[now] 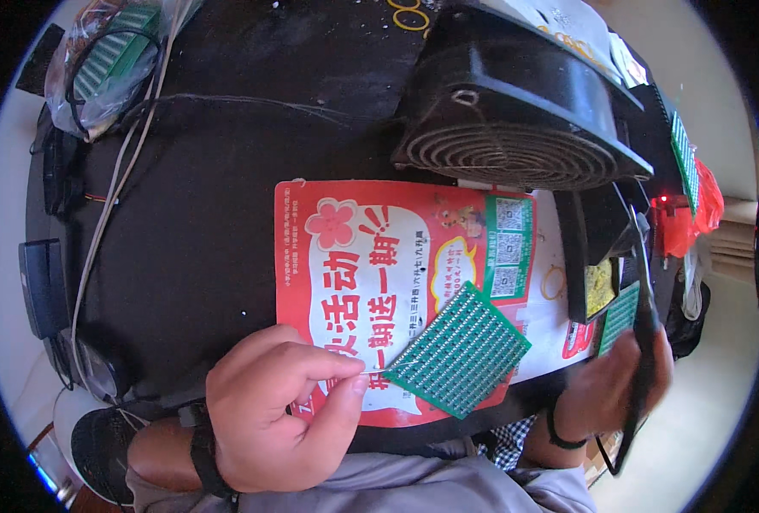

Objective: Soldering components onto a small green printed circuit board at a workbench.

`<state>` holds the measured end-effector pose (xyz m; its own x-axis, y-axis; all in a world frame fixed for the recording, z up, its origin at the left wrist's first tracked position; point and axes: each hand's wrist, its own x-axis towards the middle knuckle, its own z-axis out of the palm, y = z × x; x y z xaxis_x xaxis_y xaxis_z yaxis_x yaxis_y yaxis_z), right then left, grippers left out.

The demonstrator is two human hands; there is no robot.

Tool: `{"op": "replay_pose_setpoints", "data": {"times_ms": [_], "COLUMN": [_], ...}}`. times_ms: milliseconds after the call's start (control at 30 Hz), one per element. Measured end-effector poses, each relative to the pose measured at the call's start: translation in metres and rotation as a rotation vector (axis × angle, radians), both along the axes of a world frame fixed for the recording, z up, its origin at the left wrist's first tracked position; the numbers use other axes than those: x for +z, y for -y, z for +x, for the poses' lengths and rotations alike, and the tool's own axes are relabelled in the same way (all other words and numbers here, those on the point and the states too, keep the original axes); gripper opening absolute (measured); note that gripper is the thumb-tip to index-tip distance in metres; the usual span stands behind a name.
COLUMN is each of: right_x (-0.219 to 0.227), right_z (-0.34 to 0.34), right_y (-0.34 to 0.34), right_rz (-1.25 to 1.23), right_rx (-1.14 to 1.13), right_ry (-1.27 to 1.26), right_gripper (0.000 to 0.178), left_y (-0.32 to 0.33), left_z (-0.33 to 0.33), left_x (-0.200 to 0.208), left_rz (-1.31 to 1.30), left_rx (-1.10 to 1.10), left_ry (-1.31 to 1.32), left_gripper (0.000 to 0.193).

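Between thumb and forefinger, my left hand (290, 410) pinches a thin silvery solder wire (378, 371). The wire's end reaches over the left corner of a green circuit board (465, 355) covered in rows of small parts. That board lies turned like a diamond on a red and white printed sheet (354, 214). My right hand (606, 393), smeared by motion, is closed around a black-handled soldering iron (644, 329) with a cable at its lower end. The iron points up and away, beside a dark stand with a yellow sponge (600, 286).
A black fan (508, 111) with a round wire grille stands beyond the sheet. Another green board (620, 318) lies beside the sponge. At the far left, a clear plastic bag (106, 73) holds green boards, and a pale cable (110, 205) runs down the table. A red bag (691, 214) is at right.
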<state>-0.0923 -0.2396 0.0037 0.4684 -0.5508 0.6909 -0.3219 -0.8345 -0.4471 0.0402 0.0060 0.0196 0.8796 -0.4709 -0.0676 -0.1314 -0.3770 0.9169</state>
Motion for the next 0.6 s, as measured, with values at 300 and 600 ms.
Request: {"op": "replay_pose_setpoints", "data": {"times_ms": [300,600], "right_x": [-0.009,-0.014], "right_z": [-0.002,0.004], "right_y": [-0.06,-0.064], "right_rz": [0.477,0.352], "right_rx": [0.63,0.727], "right_ry": [0.148,0.079], "right_gripper": [0.036,0.033], "left_y": [0.001,0.002], "left_z": [0.002,0.003], "left_x": [-0.005,-0.009], "left_rz": [0.032,0.045], "left_rx": [-0.051,-0.07], "left_ry": [0.041,0.071], "left_gripper": [0.013,0.015]}}
